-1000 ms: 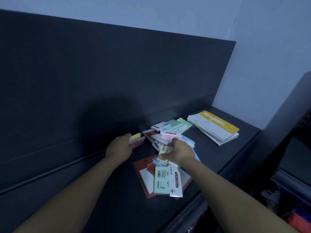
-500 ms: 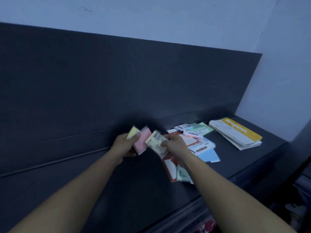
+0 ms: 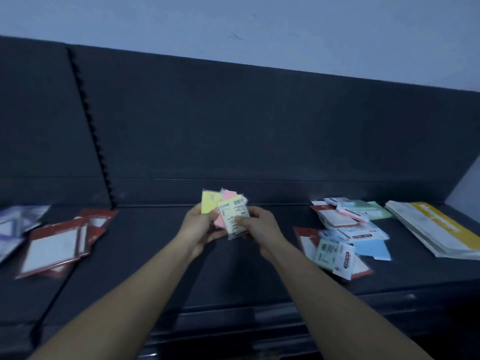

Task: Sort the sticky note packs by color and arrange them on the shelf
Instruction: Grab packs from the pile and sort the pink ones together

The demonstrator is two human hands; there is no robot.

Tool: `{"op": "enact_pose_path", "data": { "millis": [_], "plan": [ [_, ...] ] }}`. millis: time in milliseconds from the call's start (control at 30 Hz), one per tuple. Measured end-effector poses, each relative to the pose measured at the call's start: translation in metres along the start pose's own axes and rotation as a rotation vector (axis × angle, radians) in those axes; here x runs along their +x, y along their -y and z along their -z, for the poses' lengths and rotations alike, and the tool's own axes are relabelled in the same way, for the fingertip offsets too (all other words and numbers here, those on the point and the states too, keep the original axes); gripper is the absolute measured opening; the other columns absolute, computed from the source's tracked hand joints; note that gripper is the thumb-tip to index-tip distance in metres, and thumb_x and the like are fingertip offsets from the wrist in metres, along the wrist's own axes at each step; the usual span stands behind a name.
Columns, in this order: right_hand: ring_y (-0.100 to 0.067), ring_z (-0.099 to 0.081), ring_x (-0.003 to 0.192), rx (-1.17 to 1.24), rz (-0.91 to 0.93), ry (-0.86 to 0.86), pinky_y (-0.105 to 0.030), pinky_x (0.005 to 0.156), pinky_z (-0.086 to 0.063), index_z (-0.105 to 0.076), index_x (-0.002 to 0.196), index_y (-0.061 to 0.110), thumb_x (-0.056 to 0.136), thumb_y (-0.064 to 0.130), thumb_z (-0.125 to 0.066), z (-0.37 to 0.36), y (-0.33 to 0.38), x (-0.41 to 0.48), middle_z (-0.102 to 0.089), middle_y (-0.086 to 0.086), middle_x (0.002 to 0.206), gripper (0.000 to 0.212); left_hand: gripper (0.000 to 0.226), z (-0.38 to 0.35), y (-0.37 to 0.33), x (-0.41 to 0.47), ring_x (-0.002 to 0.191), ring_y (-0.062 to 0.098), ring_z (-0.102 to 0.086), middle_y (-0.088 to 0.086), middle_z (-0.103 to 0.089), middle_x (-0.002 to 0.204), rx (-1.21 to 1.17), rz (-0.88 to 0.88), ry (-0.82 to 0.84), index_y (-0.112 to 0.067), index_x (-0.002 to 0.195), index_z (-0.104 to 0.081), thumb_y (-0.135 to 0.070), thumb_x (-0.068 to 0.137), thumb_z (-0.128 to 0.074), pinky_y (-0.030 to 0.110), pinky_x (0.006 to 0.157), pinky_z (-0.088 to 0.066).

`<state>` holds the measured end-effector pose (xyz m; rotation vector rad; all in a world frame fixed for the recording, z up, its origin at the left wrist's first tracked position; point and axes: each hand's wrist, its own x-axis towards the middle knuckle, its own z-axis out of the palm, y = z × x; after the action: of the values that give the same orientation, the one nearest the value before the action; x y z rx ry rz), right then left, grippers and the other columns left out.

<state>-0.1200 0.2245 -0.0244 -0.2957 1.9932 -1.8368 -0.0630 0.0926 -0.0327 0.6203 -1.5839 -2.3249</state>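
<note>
The fingers (image 3: 241,221) of the right hand (image 3: 259,226) are curled at the lower right edge of a pale yellow plastic-wrapped sticky note pack with a barcode label (image 3: 232,216), the thumb on its face, pinching it. The left hand (image 3: 197,227) cups from below, its fingers (image 3: 217,234) curled under a small fan of packs. The pale yellow one is in front, a pink plastic-wrapped sticky note pack (image 3: 228,196) sits behind it, and a bright yellow plastic-wrapped sticky note pack (image 3: 208,205) is furthest left. All three overlap and touch, held upright above the middle of the dark flat shelf (image 3: 155,261).

To the right, well apart from the hands, a loose heap of mixed sticky note packs (image 3: 348,229) lies on the shelf. A light blue square pack (image 3: 372,249) is at its near right and pale green packs (image 3: 374,210) are at the back. A mint pack with a barcode (image 3: 326,252) is at the near edge, lying partly over a red-bordered pack (image 3: 306,236). Just beside the heap, further right, is a stack of white booklets with a yellow band (image 3: 428,227).

To the left lie overlapping red-bordered flat packs with white centres (image 3: 54,245), and at the far left edge some blurred purplish-white packets (image 3: 15,224).

Behind everything rises the shelf's dark back panel (image 3: 259,126), with a slotted upright strip (image 3: 91,126) on its left part and a pale wall (image 3: 233,16) above.
</note>
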Motion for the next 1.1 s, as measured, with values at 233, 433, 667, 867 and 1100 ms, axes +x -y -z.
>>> {"op": "enact_pose_path", "data": {
  "millis": [233,433,667,867,1100],
  "plan": [
    [-0.01,-0.063,0.064,-0.001,-0.003,0.152,-0.016,0.046,-0.046,-0.058,0.093,0.012,0.083,0.009,-0.071,-0.086,0.008,-0.027,-0.069,-0.003,0.087,0.017,0.028,0.075,-0.015,-0.048,0.092,0.025,-0.071,0.009,-0.073,0.104,0.063,-0.091,-0.015,-0.012,0.115,-0.062,-0.03,0.097,-0.053,0.039,0.078,-0.058],
    [-0.01,-0.058,0.061,-0.015,0.002,0.352,-0.02,0.05,-0.041,-0.066,0.096,0.014,0.096,0.018,-0.053,-0.16,0.011,-0.043,-0.07,-0.003,0.085,0.013,0.027,0.15,-0.035,-0.076,0.098,0.038,-0.067,0.018,-0.071,0.106,-0.013,-0.11,-0.214,-0.007,0.119,-0.06,-0.016,0.093,-0.059,0.049,0.084,-0.055],
    [-0.013,-0.067,0.072,0.054,0.058,0.271,-0.018,0.053,-0.05,-0.067,0.099,0.011,0.091,0.01,-0.064,-0.261,0.012,-0.063,-0.072,-0.005,0.093,0.009,0.022,0.251,-0.066,-0.117,0.067,0.032,-0.068,0.019,-0.071,0.09,-0.034,-0.188,-0.36,-0.002,0.112,-0.06,-0.01,0.092,-0.06,0.036,0.052,-0.053],
    [-0.022,-0.066,0.07,0.002,0.062,0.281,-0.033,0.058,-0.056,-0.063,0.086,0.01,0.091,0.013,-0.064,-0.354,0.006,-0.083,-0.069,-0.008,0.084,0.006,0.021,0.343,-0.088,-0.151,0.07,0.028,-0.069,0.014,-0.071,0.092,-0.057,-0.24,-0.524,-0.007,0.112,-0.06,-0.007,0.091,-0.061,0.035,0.053,-0.057],
    [-0.022,-0.047,0.056,-0.211,0.12,0.329,-0.024,0.041,-0.035,-0.056,0.089,-0.002,0.092,0.035,-0.059,-0.436,-0.002,-0.098,-0.054,-0.011,0.074,0.038,0.02,0.419,-0.107,-0.177,0.088,0.031,-0.069,0.014,-0.069,0.106,-0.05,-0.251,-0.56,-0.011,0.115,-0.057,-0.012,0.095,-0.056,0.041,0.064,-0.06]
  ]
}}
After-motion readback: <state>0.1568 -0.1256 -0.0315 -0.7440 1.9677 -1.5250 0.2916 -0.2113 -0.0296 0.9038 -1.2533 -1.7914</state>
